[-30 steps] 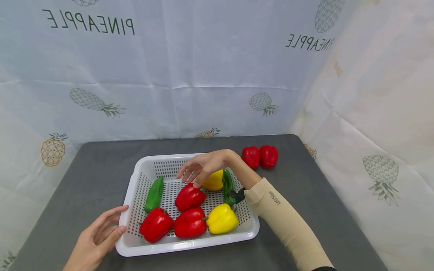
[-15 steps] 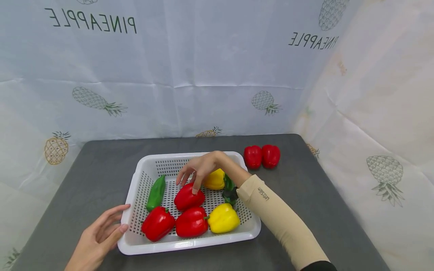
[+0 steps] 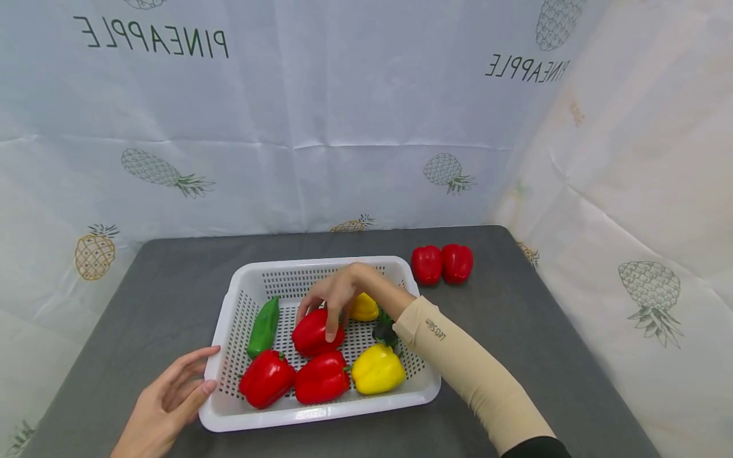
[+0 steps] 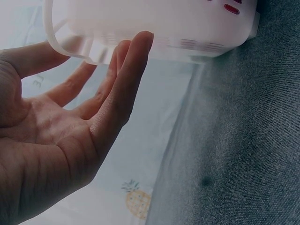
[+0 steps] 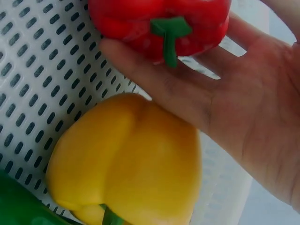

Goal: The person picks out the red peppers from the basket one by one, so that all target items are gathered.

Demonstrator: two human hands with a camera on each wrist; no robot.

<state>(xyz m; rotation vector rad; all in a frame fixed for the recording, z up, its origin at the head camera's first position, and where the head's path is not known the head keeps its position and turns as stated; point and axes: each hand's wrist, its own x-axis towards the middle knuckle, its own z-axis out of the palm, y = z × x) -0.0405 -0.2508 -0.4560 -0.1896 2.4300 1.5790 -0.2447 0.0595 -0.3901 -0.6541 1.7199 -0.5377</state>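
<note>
In the white perforated basket [image 3: 321, 415], my right hand [image 3: 339, 291] grips a red bell pepper [image 3: 309, 333] from above, thumb on its near side and fingers beyond it. The right wrist view shows this pepper's green stem [image 5: 171, 35], with my fingers along its side. Close beside that hand sits a yellow bell pepper [image 5: 124, 159], partly covered by the hand in the head view. My left hand [image 3: 163, 402] is at the basket's left side, fingers extended and relaxed. In the left wrist view its fingertips [image 4: 142, 42] are right at the basket wall.
Two red bell peppers [image 3: 266, 380] and a yellow one [image 3: 378, 369] line the basket's near side. A long green pepper [image 3: 264, 327] lies at left; another green one is mostly hidden under my right wrist. Two more red bell peppers [image 3: 457, 264] stand on the grey table [image 3: 183, 273].
My right hand has lowered onto the middle red bell pepper, and its fingers have closed around it. The pepper has shifted slightly left. My left hand stays at the basket's side.
</note>
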